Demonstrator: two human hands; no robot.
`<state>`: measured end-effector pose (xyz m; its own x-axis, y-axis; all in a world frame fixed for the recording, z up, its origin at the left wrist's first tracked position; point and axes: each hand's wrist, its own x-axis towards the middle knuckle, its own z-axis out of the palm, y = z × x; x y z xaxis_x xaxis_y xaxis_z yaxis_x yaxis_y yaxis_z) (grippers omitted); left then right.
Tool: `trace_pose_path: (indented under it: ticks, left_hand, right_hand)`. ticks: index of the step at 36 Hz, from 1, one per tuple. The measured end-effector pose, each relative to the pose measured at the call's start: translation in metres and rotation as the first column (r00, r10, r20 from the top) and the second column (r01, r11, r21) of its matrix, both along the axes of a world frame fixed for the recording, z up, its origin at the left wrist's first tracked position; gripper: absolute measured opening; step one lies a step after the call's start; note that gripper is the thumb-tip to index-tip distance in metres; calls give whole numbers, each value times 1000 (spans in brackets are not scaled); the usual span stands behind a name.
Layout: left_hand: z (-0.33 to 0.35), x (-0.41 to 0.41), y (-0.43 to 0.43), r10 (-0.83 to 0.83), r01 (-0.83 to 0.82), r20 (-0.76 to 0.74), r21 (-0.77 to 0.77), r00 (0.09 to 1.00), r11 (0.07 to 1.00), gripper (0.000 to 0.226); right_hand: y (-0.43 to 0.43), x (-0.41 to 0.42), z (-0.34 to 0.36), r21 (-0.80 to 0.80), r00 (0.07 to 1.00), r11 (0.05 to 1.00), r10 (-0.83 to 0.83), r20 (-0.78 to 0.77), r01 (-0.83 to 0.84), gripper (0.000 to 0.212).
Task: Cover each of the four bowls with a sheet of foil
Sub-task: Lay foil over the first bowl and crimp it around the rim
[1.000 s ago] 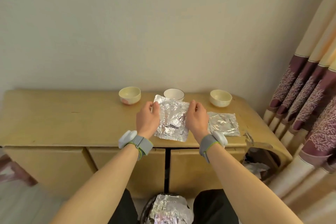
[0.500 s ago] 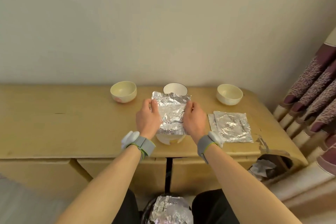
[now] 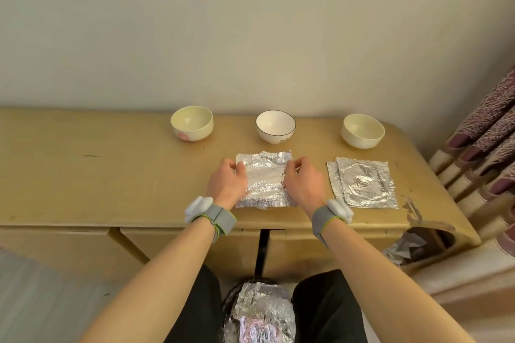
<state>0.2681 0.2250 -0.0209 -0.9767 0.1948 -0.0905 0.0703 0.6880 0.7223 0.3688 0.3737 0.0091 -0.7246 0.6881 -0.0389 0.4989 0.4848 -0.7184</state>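
As two hands (image 3: 227, 179) (image 3: 303, 181) pinch one sheet (image 3: 264, 175), three bowls (image 3: 192, 122) (image 3: 275, 125) (image 3: 362, 131)

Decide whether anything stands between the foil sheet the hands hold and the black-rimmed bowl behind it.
Nothing visible does. Only bare table separates the foil sheet from the black-rimmed bowl. The spare foil stack lies off to the right, clear of that path.

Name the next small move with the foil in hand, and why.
Likely fold the foil sheet down at its sides: the left hand and right hand pinch its edges, it lies mostly flat, and only three bowls show uncovered behind.
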Motion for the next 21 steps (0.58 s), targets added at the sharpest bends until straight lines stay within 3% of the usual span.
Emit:
trace_pose_path:
  ticks: [9, 14, 21]
  left_hand:
    - [-4, 3, 6, 24, -63, 159, 246, 987, 967, 38]
    - [-5, 4, 6, 25, -73, 171, 281, 985, 957, 40]
    - [5, 5, 3, 24, -85, 215, 277, 976, 957, 43]
  right_hand:
    - [1, -9, -24, -355, 990, 933, -105, -98, 63, 36]
    - [5, -6, -23, -425, 987, 904, -106, -117, 46, 36]
    - [8, 0, -16, -401, 985, 914, -115, -126, 56, 40]
